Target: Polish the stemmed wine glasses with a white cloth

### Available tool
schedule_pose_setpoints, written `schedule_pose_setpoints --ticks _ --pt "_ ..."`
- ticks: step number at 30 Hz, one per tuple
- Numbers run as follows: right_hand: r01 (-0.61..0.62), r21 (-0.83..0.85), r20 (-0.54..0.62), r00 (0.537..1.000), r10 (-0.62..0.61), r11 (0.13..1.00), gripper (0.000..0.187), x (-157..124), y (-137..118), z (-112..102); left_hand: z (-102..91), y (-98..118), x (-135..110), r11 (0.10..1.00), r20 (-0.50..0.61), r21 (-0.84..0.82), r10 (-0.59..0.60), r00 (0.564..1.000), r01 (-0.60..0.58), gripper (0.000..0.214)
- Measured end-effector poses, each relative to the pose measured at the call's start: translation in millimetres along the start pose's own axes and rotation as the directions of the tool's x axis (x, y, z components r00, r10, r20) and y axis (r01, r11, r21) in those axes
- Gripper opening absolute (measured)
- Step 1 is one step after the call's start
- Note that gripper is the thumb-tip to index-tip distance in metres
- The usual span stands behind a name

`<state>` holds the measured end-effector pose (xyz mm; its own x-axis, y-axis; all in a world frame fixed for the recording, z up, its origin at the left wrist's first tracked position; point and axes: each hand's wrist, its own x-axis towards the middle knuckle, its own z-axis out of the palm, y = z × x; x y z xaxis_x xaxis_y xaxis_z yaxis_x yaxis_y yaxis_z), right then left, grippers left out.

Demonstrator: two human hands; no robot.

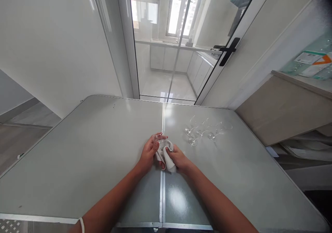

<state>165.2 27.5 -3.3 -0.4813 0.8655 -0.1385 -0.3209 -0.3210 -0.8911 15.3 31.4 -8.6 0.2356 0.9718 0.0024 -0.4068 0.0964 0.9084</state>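
Observation:
Over the table's middle seam, my left hand (150, 150) is closed around a clear glass (161, 143), whose exact shape is partly hidden by fingers and cloth. My right hand (178, 158) grips a white cloth (169, 162) and presses it against the glass from the right. Part of the cloth hangs down between both hands. To the right of my hands stand several clear stemmed glasses (192, 141), grouped close together on the table; their bowls are hard to make out against the grey surface.
The grey table (90, 157) has metal edging and a metal strip down its middle. Beyond its far edge is a glass door (176, 66) with a black handle (229, 51). At the right, a wooden shelf (280, 108) holds wrapped plastic bottles (311, 63).

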Motion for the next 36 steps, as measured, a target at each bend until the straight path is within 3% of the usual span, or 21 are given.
schedule_pose_setpoints --ticks 4,7,8,10,12,13,15,18,20,26,28,32,36 --pt "-0.02 -0.034 0.018 1.0 0.021 0.999 0.055 -1 -2 -9 -3.7 3 -1 0.996 0.001 0.035 0.083 0.997 -0.083 0.057" --pt "0.062 -0.111 -0.14 0.987 -0.077 0.992 0.047 3 1 -16 -4.5 4 3 0.988 -0.022 0.023 0.153 0.988 -0.152 0.057" --pt "0.099 -0.12 -0.255 0.959 -0.127 0.988 0.044 4 2 -18 -4.6 5 4 0.986 -0.038 0.001 0.169 0.985 -0.17 0.057" --pt "0.184 -0.073 -0.491 0.849 -0.195 0.98 0.041 8 1 -21 -4.6 7 7 0.976 -0.087 -0.043 0.209 0.974 -0.213 0.056" --pt "0.245 0.025 -0.618 0.766 -0.178 0.969 0.042 11 -1 -23 -4.0 10 7 0.963 -0.125 -0.068 0.252 0.96 -0.261 0.055" --pt "0.244 0.07 -0.636 0.758 -0.146 0.967 0.044 11 -3 -23 -3.3 11 6 0.957 -0.12 -0.073 0.27 0.955 -0.28 0.054" --pt "0.183 0.129 -0.593 0.802 -0.072 0.975 0.047 11 -7 -20 -1.4 13 2 0.949 -0.059 -0.067 0.304 0.951 -0.308 0.055" --pt "0.092 0.181 -0.427 0.904 -0.006 0.979 0.046 7 -11 -14 1.2 13 -3 0.934 0.054 -0.006 0.356 0.933 -0.357 0.059" --pt "0.084 0.184 -0.355 0.935 -0.013 0.979 0.045 6 -13 -12 1.5 12 -4 0.915 0.099 0.042 0.395 0.913 -0.4 0.06" --pt "0.059 0.12 -0.499 0.867 0.009 0.991 0.05 8 -12 -20 -1.6 2 -3 0.831 0.18 0.098 0.526 0.831 -0.547 0.059" --pt "0.049 0.071 -0.501 0.865 -0.007 0.996 0.049 7 -10 -20 -2.1 -2 -4 0.801 0.196 0.138 0.555 0.809 -0.583 0.059" --pt "0.169 0.07 -0.448 0.886 -0.12 0.983 0.036 7 -11 -19 -1.3 -6 -6 0.72 0.243 0.225 0.611 0.753 -0.657 0.057" --pt "0.294 0.148 -0.552 0.817 -0.168 0.944 0.031 10 -13 -24 -1.0 -5 -6 0.671 0.244 0.266 0.648 0.722 -0.692 0.056"
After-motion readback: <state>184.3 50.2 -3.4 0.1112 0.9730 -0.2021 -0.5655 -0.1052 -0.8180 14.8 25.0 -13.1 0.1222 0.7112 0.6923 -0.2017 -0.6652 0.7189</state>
